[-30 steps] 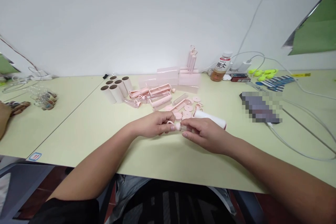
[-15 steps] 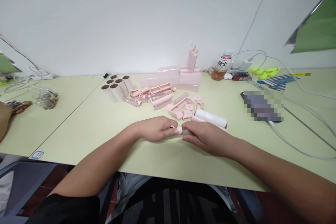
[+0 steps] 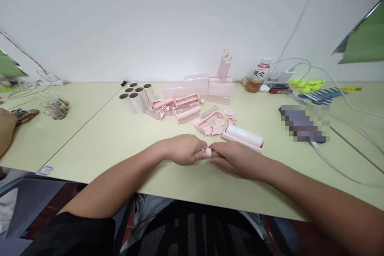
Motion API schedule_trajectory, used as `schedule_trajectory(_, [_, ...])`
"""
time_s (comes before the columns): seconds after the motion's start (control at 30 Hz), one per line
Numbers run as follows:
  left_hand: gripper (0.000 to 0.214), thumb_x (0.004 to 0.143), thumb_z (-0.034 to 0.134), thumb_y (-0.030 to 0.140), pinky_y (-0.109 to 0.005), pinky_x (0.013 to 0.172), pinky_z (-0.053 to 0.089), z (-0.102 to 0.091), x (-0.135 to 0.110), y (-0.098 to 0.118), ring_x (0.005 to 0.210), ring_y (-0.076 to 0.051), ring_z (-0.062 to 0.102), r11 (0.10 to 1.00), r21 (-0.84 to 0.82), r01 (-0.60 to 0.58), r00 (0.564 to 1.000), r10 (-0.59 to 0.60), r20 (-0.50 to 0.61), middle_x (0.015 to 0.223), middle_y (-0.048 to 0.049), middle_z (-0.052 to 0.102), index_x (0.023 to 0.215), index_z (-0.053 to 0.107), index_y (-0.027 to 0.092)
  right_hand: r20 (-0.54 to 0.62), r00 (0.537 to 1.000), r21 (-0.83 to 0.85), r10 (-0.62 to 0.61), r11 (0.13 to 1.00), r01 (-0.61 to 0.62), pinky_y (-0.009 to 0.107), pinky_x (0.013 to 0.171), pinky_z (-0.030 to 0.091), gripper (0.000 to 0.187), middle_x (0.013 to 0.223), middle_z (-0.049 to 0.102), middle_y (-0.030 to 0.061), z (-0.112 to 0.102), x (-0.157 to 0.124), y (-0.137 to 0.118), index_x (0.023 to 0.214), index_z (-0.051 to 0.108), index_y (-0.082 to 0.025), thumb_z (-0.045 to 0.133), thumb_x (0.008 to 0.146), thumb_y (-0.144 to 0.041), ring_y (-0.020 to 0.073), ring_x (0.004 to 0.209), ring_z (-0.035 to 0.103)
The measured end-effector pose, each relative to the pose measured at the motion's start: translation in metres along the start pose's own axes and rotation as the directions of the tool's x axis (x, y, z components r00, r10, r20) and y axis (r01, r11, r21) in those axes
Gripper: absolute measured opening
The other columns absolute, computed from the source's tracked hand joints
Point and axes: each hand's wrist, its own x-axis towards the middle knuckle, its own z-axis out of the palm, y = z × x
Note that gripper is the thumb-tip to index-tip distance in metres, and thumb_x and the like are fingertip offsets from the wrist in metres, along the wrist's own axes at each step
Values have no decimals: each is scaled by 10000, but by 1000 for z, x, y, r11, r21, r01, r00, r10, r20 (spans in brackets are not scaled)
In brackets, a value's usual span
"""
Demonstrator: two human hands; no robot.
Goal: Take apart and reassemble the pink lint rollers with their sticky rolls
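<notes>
My left hand (image 3: 185, 150) is closed, its thumb and fingers pinching a small pale-pink cap (image 3: 208, 152) with a loop. A clear tube (image 3: 214, 154) meets the cap and runs into my right hand (image 3: 235, 158), whose fingers wrap round it and hide most of its length. Both hands are low over the table's front half. Just beyond the right hand lies a white roller in a pink holder (image 3: 244, 135). Past my hands, loose pink discs and clips (image 3: 219, 121) are scattered beside pink frames and clear tubes (image 3: 180, 108).
White cardboard-cored rolls (image 3: 136, 102) stand at the back left. Clear pink covers (image 3: 196, 85) and upright pink tubes (image 3: 225, 66) line the wall. A drink bottle (image 3: 258, 76), cables and a phone (image 3: 301, 124) are on the right. Another person's hand (image 3: 6, 128) is at far left.
The whole view has shifted slightly, so the table's things appear a little further right. My hands keep hold of the cap and tube, with the cap turned slightly.
</notes>
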Motion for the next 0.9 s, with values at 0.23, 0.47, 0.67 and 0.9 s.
schedule_trajectory(0.23, [395, 1011, 359, 485, -247, 638, 394, -11, -9, -2, 644, -120, 490, 953, -261, -154, 923, 45, -381, 712, 9, 526, 798, 486, 178, -359, 932, 248, 49, 968, 44, 276, 598, 431, 245, 804, 655, 34, -20, -3, 0, 1003, 622, -199, 572, 914, -422, 164, 652, 563])
schedule_trajectory(0.47, [446, 1002, 349, 523, -271, 647, 434, -18, -13, -27, 696, -149, 567, 976, -215, 16, 863, -122, -490, 769, -25, 616, 823, 551, 168, -483, 844, 302, 233, 949, -90, 286, 576, 459, 327, 835, 721, 49, -29, -9, 24, 1090, 685, -176, 632, 866, -407, 178, 645, 612])
schedule_trajectory(0.67, [380, 984, 430, 434, -376, 871, 472, -14, -11, -17, 1041, -248, 624, 982, 160, 96, 805, 18, -593, 1154, -114, 677, 1184, 599, 159, -510, 852, 116, 120, 991, -70, 274, 563, 464, 271, 767, 723, 39, -28, -6, 21, 1031, 722, -172, 611, 881, -369, 160, 594, 607])
schedule_trajectory(0.9, [387, 974, 478, 456, -341, 769, 481, 1, 0, 4, 902, -235, 662, 985, 170, 38, 897, 42, -440, 1015, -87, 720, 1207, 601, 173, -492, 870, 130, 43, 991, 24, 296, 631, 536, 310, 894, 770, 68, -24, -6, 11, 1081, 715, -185, 584, 888, -390, 187, 676, 685])
